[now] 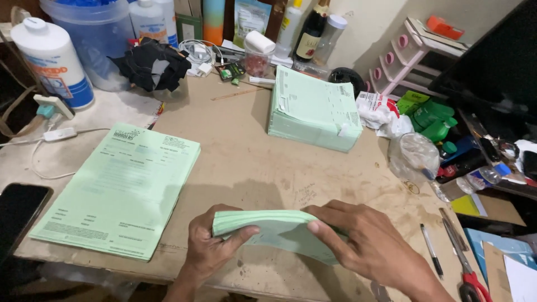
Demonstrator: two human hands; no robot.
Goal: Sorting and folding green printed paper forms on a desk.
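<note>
A single view is given, taken from a camera worn on the head and tilted steeply down and forward over a worn wooden desk (246,162). The near desk edge is cut off at 6 o'clock, where the left hand (210,251) and right hand (366,249) are seen close under the lens. The wall and its clutter are met at 12 o'clock. No second view is supplied for overlap.

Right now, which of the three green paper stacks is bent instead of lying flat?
The stack of green forms at the near table edge, gripped by the left hand and right hand. The left stack and the far stack lie flat, untouched.
</note>
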